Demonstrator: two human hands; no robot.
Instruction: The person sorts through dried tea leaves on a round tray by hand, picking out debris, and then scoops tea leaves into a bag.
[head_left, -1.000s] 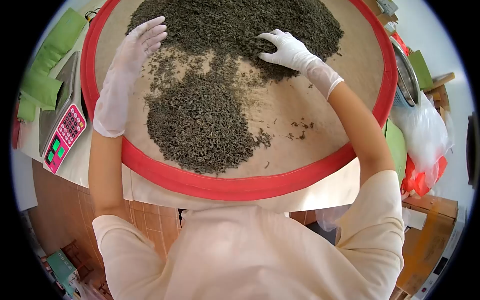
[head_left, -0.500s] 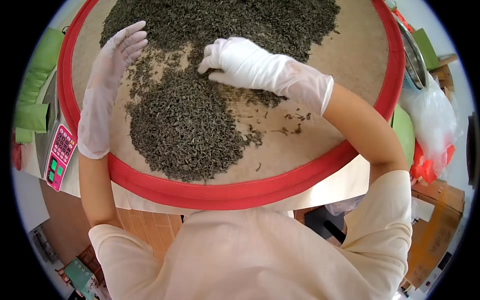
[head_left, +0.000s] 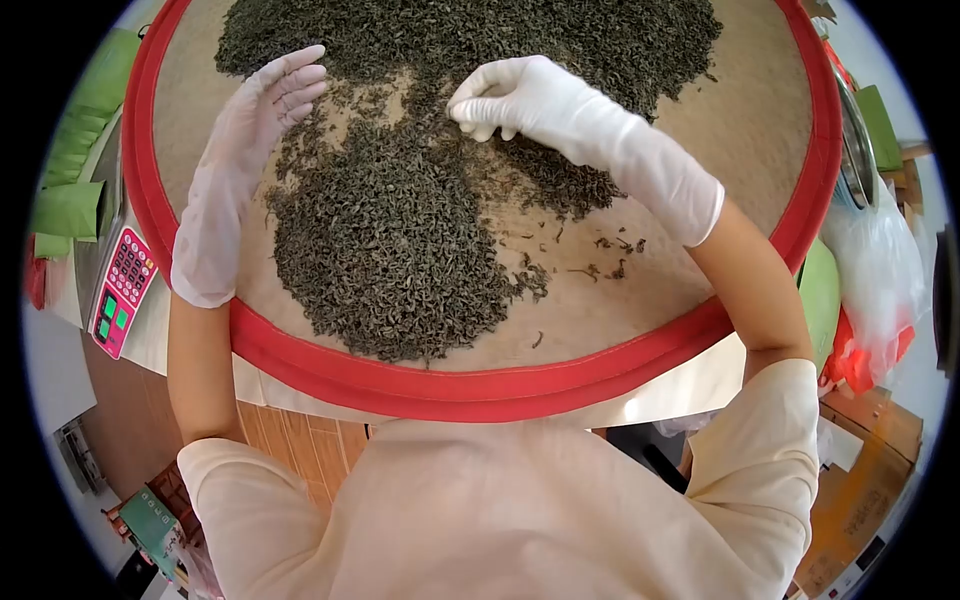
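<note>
Overall, the dark leaf material (head_left: 390, 250) looks dry, loose and grey-brown to blackish, in small, thin, curled and twisted pieces with a matt surface. It lies on the pale lining (head_left: 745, 150) of a large round tray (head_left: 480, 395) with a thick red rim, set on the worktop (head_left: 685, 378).

Distribution: a rounded near pile sits left of centre, close to the wearer, edges ragged. A broader far pile (head_left: 480, 35) spans the far side. Between them, a thin scatter, lining visible through it. A smaller dark patch (head_left: 570, 185) extends below the right hand (head_left: 535, 105); nearer the wearer lie a few separate curled bits (head_left: 615, 262) and one lone fragment (head_left: 538, 340).

Hands: both in whitish, semi-translucent gloves. Left hand (head_left: 268, 105) is released, fingers extended and slightly spread, beside the scatter and near the left part of the far pile; no object in it. Right hand is at the upper right edge of the near pile, fingers bent, thumb and forefinger tips drawn together; cannot tell whether a piece is pinched there.

Surroundings: a scale (head_left: 125, 280) with pink keypad and green displays, left; metal bowl (head_left: 855, 145) and clear plastic bag (head_left: 870, 270), right.
</note>
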